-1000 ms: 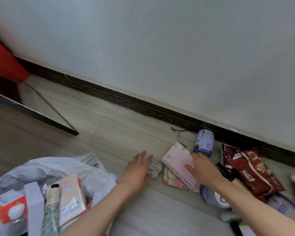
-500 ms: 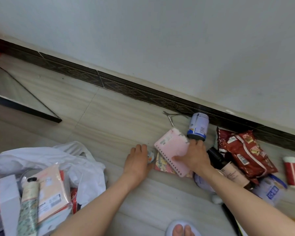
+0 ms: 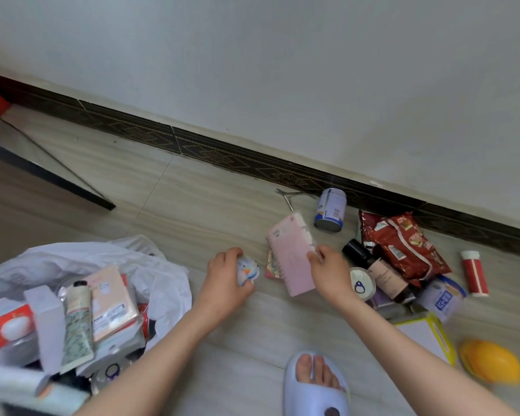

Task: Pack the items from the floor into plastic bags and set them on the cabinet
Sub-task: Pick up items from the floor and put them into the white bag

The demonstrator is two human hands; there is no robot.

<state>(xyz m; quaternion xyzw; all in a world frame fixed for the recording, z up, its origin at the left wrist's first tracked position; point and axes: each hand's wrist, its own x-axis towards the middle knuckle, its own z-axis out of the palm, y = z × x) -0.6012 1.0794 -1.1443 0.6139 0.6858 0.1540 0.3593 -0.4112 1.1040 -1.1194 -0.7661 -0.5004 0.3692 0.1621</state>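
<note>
My left hand (image 3: 227,280) grips a small white and blue cartoon packet (image 3: 247,270) just above the floor. My right hand (image 3: 330,273) pinches the right edge of a pink spiral notebook (image 3: 291,256) and tilts it up off a patterned booklet (image 3: 273,265) beneath. A white plastic bag (image 3: 159,277) lies open at the lower left. It holds a peach box (image 3: 111,301), a green patterned tube (image 3: 77,328) and a red and white box (image 3: 6,324).
Loose items lie on the floor to the right: a blue and white can (image 3: 330,210), metal nippers (image 3: 290,196), a red snack bag (image 3: 403,246), a dark bottle (image 3: 376,271), a red tube (image 3: 473,273), a yellow box (image 3: 427,336), an orange object (image 3: 490,361). My slippered foot (image 3: 315,382) is below.
My left hand has closed round the small cartoon packet and lifted it. My right hand has raised the pink notebook's edge. The view has tilted down.
</note>
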